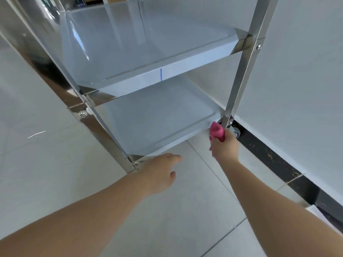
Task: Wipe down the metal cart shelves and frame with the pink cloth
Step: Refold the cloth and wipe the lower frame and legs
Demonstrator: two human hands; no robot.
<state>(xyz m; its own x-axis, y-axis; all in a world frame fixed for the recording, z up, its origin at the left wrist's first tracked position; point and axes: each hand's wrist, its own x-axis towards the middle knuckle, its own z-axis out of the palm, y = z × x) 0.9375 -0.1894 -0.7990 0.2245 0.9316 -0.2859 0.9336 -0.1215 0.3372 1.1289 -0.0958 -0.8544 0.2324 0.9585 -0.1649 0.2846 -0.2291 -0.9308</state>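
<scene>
Cloth location: pink cloth (216,131) sits bunched in the right hand (225,146), fingers curled round it. The wad is pushed against the foot of the right front post (239,76), where the corner of the bottom shelf (157,123) meets it, just above the caster (236,133). A tail of fabric hangs below the palm. The left hand (159,170) holds nothing, fingers loosely extended, and hovers near the front left corner of the bottom shelf, beside the left front post (104,127); contact with the shelf lip cannot be confirmed from this angle. The middle shelf (148,43) sits above, bare and reflective. The cart stands on pale floor tiles (55,164), close to a white wall (297,71) with a black baseboard (274,164). Handling judgement: the cloth is soft, light and limp, so it should conform round the square post and into the shelf corner, but a loose tail could snag on bolt heads (258,46) or the caster bracket. It is best held gathered in the fist, with a pad of fabric proud of the fingers. The polished steel looks slick, so drag should be low. The cart rides on wheels and may roll under a sideways push; the free hand is well placed to steady the near post. The step in hand appears to be the lower right frame joint.
</scene>
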